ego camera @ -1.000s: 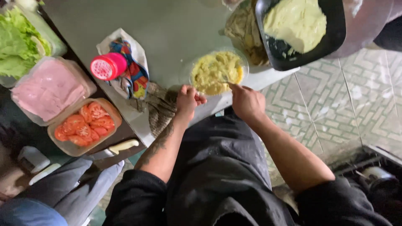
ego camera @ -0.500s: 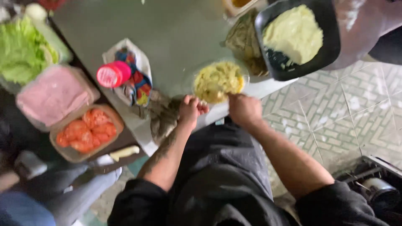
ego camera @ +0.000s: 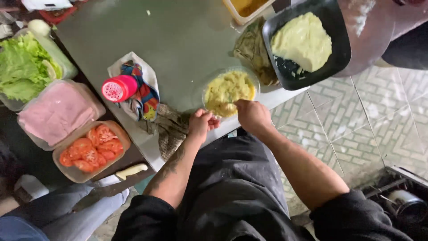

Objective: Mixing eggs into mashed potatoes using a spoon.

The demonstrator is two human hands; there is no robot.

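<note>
A clear bowl (ego camera: 214,79) of lumpy yellow mash stands near the front edge of the grey table (ego camera: 178,35). My left hand (ego camera: 203,125) is curled against the bowl's near rim and grips it. My right hand (ego camera: 252,117) is closed on a thin utensil (ego camera: 228,103) whose tip lies in the mash; most of the utensil is hidden by my fingers. Both forearms reach up from my dark clothing at the bottom of the view.
A black tray (ego camera: 339,49) of pale mash sits at the back right on a crumpled cloth (ego camera: 252,49). To the left are a pink-lidded shaker (ego camera: 118,88), a colourful cloth (ego camera: 145,96), lettuce (ego camera: 22,67), ham (ego camera: 55,111), sliced tomatoes (ego camera: 91,149) and a white-handled knife (ego camera: 131,170). Another person's leg (ego camera: 58,218) is at the bottom left.
The view has shifted so the table sits lower and larger. Both hands have stayed at the bowl, and my right hand has moved slightly along its near side.
</note>
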